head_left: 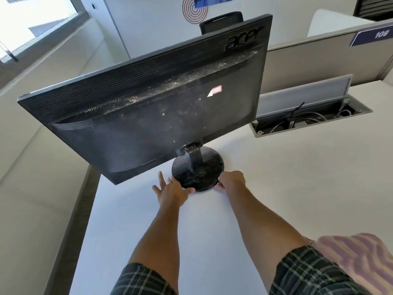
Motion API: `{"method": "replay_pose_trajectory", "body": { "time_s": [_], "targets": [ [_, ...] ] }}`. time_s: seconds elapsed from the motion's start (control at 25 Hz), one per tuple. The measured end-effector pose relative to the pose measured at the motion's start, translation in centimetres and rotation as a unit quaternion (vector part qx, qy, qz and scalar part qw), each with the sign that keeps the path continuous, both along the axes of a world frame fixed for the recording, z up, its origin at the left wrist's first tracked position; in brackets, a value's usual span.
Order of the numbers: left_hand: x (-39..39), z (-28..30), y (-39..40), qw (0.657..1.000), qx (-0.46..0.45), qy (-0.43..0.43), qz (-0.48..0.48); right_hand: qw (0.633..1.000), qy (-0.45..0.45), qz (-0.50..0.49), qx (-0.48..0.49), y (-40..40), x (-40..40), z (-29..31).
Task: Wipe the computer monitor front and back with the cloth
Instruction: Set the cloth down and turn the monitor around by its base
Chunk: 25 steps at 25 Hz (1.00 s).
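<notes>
A black computer monitor (148, 107) stands on the white desk (297, 177) with its dusty back turned towards me. Its round black base (209, 167) is speckled with dust too. My left hand (171, 189) lies against the base's near left edge, fingers spread and straight, thumb along the rim. My right hand (230, 179) grips the base's near right edge with curled fingers. A pink-and-purple striped cloth (359, 258) lies at the lower right, beside my right elbow, in neither hand.
An open cable tray (308, 120) with wires is sunk into the desk right of the monitor, its lid raised. A grey partition (329, 58) labelled 109 runs behind it. The desk's left edge drops off near the monitor's left corner. A chair back shows behind the monitor.
</notes>
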<state>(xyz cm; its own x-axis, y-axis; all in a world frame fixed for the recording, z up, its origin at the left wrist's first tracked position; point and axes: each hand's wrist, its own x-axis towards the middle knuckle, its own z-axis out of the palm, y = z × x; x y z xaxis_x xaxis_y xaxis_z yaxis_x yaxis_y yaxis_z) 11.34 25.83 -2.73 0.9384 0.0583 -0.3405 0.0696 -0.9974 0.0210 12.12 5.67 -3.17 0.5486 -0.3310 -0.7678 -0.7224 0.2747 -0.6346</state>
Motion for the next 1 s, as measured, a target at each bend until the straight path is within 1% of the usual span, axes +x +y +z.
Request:
{"method": "replay_pose_trajectory", "body": {
  "time_s": [0.12, 0.2, 0.28, 0.4, 0.48, 0.56, 0.64, 0.72, 0.76, 0.84, 0.92, 1.0],
  "targets": [
    [0.5, 0.3, 0.4, 1.0, -0.013, -0.002, -0.003, 0.998, -0.063, 0.006, 0.017, 0.5, -0.6, -0.5],
    [0.9, 0.4, 0.8, 1.0, -0.019, -0.006, -0.002, 0.999, -0.049, -0.006, 0.006, 1.2, -1.1, -0.5],
    [1.3, 0.4, 1.1, 1.0, -0.012, 0.0, -0.007, 0.999, -0.025, -0.045, 0.013, 1.7, -1.2, -0.6],
    [1.4, 0.1, 1.3, 1.0, -0.006, -0.007, -0.013, 0.998, -0.025, -0.047, 0.045, 1.6, -1.5, 0.2],
    [0.4, 0.0, 1.1, 0.998, -0.026, -0.064, -0.002, 0.997, -0.037, -0.035, 0.063, 1.3, -2.4, 0.9],
    [-1.6, -0.2, 0.5, 0.982, -0.072, -0.172, 0.021, 0.997, -0.07, 0.009, 0.043, 0.9, -3.7, 1.0],
    [-4.1, -0.2, -1.6, 0.953, -0.146, -0.261, 0.051, 0.988, -0.113, 0.105, -0.005, -0.5, -5.6, 2.1],
    [-6.8, -0.3, -5.0, 0.936, -0.205, -0.282, 0.052, 0.96, -0.177, 0.201, -0.078, -3.2, -7.4, 3.8],
    [-8.2, -0.3, -7.1, 0.934, -0.226, -0.276, 0.029, 0.943, -0.21, 0.231, -0.119, -4.9, -8.4, 5.1],
    [-11.5, -0.1, -11.7, 0.928, -0.271, -0.249, -0.066, 0.924, -0.236, 0.244, -0.175, -8.7, -9.9, 6.9],
    [-14.5, 0.6, -16.1, 0.919, -0.299, -0.176, -0.189, 0.925, -0.209, 0.241, -0.205, -12.6, -10.9, 6.8],
    [-16.7, 1.0, -19.7, 0.907, -0.27, -0.099, -0.307, 0.914, -0.161, 0.274, -0.253, -16.1, -12.3, 5.7]
  ]
}}
